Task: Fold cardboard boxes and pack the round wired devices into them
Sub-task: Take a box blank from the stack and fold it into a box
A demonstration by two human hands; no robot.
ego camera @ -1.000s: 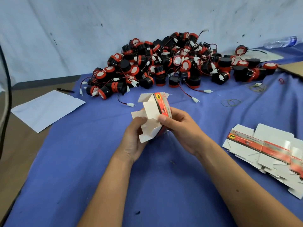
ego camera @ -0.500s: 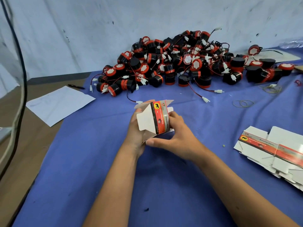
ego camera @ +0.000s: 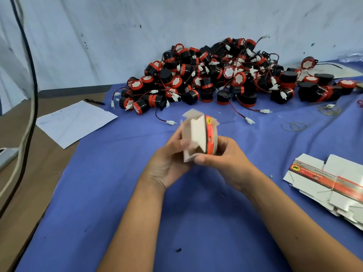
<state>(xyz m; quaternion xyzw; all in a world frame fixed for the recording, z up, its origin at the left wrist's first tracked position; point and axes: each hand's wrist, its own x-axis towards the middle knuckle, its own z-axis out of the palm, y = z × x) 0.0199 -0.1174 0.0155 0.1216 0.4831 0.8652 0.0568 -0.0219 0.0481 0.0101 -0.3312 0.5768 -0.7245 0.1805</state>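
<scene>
A small white cardboard box [ego camera: 198,134] with a red and orange band is held upright above the blue cloth, its flaps partly folded and its top open. My left hand [ego camera: 169,163] grips its left side and bottom flaps. My right hand [ego camera: 225,160] holds its right side, thumb across the lower front. A large heap of round black-and-red wired devices [ego camera: 220,79] lies behind the box against the wall. A stack of flat unfolded boxes [ego camera: 332,183] rests at the right edge.
Blue cloth [ego camera: 117,193] covers the table. A white paper sheet [ego camera: 75,122] and a black pen [ego camera: 94,102] lie at the left. Loose rubber bands [ego camera: 294,126] sit right of the box. Cables [ego camera: 27,95] hang at the far left.
The box has been turned in my hands and its bottom flaps folded further inward. The view has shifted left, so the heap and flat boxes appear further right.
</scene>
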